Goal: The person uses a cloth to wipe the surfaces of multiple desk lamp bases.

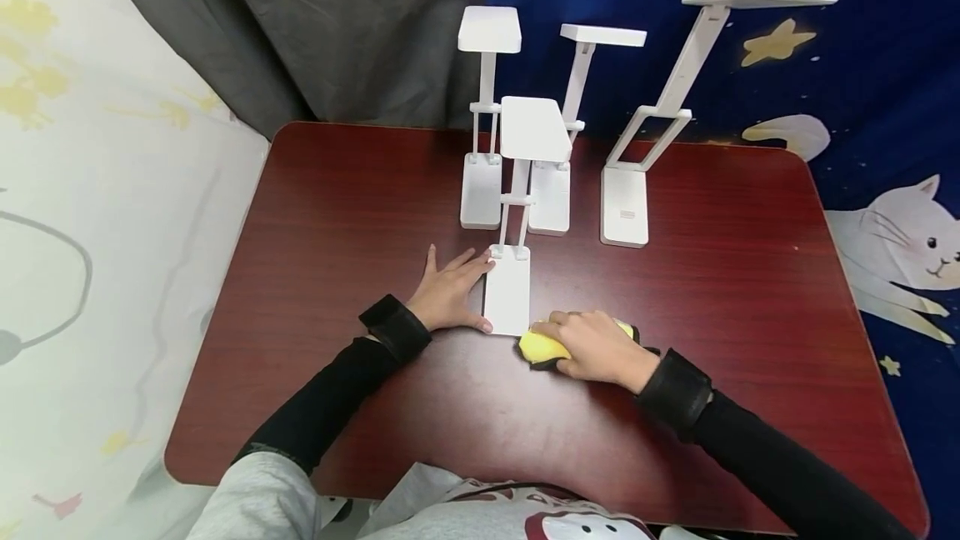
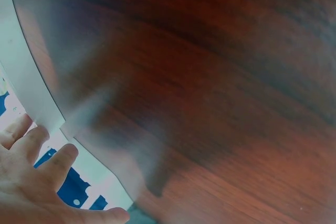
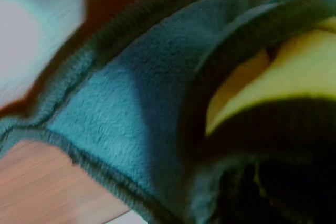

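A white desk lamp (image 1: 507, 294) with a flat base, twin-rod stem and tilted head stands at the middle of the table. My left hand (image 1: 444, 293) touches the left side of its base, fingers spread and thumb at the near corner. In the left wrist view, the left hand (image 2: 39, 174) lies at the lower left, beside white surfaces. Just right of the base's near end, my right hand (image 1: 596, 346) grips a yellow cloth (image 1: 542, 347) with dark edging against the tabletop. The right wrist view shows the cloth's blue-grey face (image 3: 121, 108) and dark border up close.
Three more white lamps stand behind: a left one (image 1: 481, 192), a middle one (image 1: 550, 198) and a taller right one (image 1: 624, 207). The reddish-brown table (image 1: 337, 215) has rounded corners. Behind it hang a grey curtain (image 1: 360, 32) and a blue printed cloth (image 1: 885, 48).
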The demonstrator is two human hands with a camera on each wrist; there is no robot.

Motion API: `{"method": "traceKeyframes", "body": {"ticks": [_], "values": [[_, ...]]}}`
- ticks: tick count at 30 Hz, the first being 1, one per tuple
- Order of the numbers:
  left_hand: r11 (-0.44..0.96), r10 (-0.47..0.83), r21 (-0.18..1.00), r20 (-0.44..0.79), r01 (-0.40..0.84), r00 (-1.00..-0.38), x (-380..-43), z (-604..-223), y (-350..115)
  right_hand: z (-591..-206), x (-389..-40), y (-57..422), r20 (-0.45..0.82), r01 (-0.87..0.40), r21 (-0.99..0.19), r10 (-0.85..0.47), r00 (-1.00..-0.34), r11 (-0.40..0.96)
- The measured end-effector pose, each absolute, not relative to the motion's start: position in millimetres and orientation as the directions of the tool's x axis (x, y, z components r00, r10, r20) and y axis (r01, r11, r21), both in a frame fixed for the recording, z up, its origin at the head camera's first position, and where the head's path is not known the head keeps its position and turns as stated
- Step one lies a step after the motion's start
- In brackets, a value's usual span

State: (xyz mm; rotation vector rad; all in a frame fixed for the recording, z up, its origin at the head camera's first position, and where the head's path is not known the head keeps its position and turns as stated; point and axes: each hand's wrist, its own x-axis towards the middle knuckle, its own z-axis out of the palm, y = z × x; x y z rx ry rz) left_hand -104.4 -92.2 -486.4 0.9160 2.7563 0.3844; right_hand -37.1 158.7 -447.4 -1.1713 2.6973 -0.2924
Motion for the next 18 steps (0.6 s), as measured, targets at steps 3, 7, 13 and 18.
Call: {"method": "traceKeyframes", "body": {"ticks": [3, 7, 13, 18], "values": [[0.772, 0.606, 0.325, -0.118, 0.546, -0.786, -104, -486, -93, -443, -30, 141, -0.079, -0.719, -0.296, -0.766, -0.638, 0.629], [0.77, 0.607, 0.329, -0.112, 0.546, -0.787, -104, -488, -94, -451, -23, 110, -0.044, -0.77, -0.28, -0.809, -0.586, 0.573], [0.757, 0.628, 0.319, -0.115, 0.57, -0.77, -105, -491, -91, -466, -18, 95, -0.002, -0.793, -0.149, -0.802, -0.597, 0.591], [0.766, 0.609, 0.346, -0.121, 0.541, -0.784, -104, -490, -93, -465, -14, 108, 0.001, -0.76, -0.137, -0.767, -0.642, 0.636]]}}
